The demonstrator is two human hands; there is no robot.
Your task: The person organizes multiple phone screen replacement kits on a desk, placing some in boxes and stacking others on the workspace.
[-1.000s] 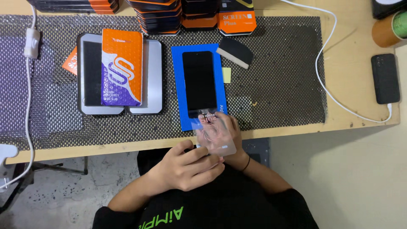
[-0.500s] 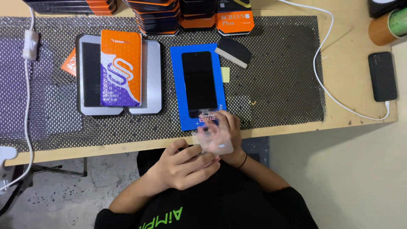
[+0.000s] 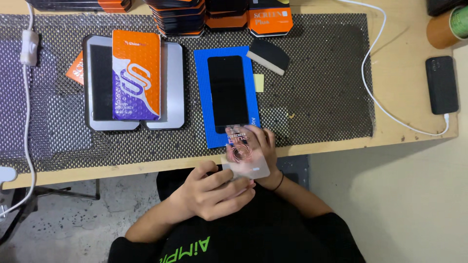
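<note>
Hands, left hand (image 3: 209,195) and right hand (image 3: 261,151), pinch clear film (image 3: 246,156) (near phone (image 3: 227,92)).

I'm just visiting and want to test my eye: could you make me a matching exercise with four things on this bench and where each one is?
Things:
1. black phone
2. orange and purple packet
3. clear sheet
4. second phone on a white cable

Places:
A. held in both hands at the table's near edge
B. at the right end of the bare wooden top
C. lying on a blue mat
D. on top of the grey trays

Pairs: 1-C, 2-D, 3-A, 4-B
</note>
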